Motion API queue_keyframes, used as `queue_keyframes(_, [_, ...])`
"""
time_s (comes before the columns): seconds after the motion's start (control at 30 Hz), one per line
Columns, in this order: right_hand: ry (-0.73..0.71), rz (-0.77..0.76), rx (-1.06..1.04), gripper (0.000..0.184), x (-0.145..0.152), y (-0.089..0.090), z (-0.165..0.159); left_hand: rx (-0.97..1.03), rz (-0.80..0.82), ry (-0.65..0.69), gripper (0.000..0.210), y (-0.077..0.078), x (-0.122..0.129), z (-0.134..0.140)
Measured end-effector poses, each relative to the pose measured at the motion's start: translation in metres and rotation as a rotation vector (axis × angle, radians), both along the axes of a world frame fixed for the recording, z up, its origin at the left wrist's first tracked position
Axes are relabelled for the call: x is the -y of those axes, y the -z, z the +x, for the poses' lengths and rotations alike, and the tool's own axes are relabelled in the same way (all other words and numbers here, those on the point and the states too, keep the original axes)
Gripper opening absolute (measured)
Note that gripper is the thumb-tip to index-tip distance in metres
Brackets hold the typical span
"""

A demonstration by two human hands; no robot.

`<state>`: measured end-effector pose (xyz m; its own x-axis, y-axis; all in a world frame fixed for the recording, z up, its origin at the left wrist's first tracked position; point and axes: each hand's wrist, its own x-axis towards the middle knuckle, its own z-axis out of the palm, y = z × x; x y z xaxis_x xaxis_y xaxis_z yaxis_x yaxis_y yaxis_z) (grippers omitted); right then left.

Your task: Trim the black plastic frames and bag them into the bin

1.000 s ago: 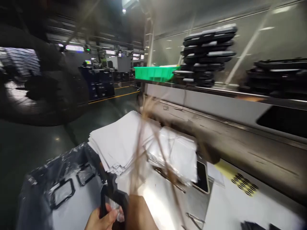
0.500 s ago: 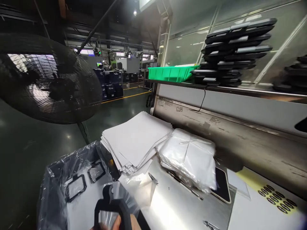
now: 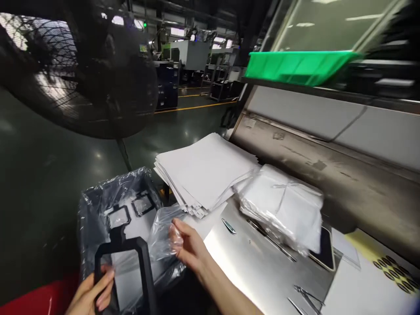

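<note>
My left hand (image 3: 95,291) grips the left side of a black plastic frame (image 3: 145,262) with a tab on top, held tilted over the near side of a bin. Close by on the right, my right hand (image 3: 190,245) pinches a clear plastic bag (image 3: 160,229) between thumb and fingers. The bag spreads beside the frame, and whether it covers part of it I cannot tell. Inside the grey bin (image 3: 85,227), which has a clear plastic liner, white paper lies with two similar black frames on it, one nearer (image 3: 128,213) and one farther (image 3: 152,202).
A stack of white sheets (image 3: 206,170) and a tied pack of clear bags (image 3: 285,205) occupy the metal bench. Around them are a small knife-like tool (image 3: 229,226), a pen-like rod (image 3: 278,247), nippers (image 3: 306,297) and a phone (image 3: 327,249). A large fan (image 3: 65,74) stands left.
The view has swung left and down. Both hands now show clearly, the left with the black frame lower left. The right has drawn the clear bag out to the right.
</note>
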<state>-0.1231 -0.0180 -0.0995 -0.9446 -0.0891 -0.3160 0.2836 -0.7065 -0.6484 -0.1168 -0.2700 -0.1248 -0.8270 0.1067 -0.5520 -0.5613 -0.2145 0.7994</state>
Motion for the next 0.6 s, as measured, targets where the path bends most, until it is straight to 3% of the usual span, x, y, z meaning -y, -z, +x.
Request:
queue_keyframes(0.1, [-0.038,0.013,0.003,0.011,0.013,-0.003,-0.018,-0.034,-0.061,-0.036,0.034,0.0,0.013,-0.014])
queue_keyframes(0.23, [-0.102,0.129,-0.008,0.008,0.032,-0.002,-0.037,-0.133,-0.215,-0.013,0.033,-0.003,0.01,-0.017])
queue_keyframes(0.37, [-0.257,0.28,-0.035,0.01,0.054,0.0,-0.046,-0.229,-0.313,0.108,0.069,-0.003,-0.005,-0.002])
queue_keyframes(0.47, [-0.369,0.419,-0.095,0.017,0.058,-0.004,-0.045,-0.183,-0.352,0.214,0.053,0.001,-0.008,-0.002])
queue_keyframes(0.6, [-0.445,0.66,-0.216,0.02,0.034,-0.013,-0.031,-0.121,-0.381,0.293,0.024,-0.004,0.008,-0.005])
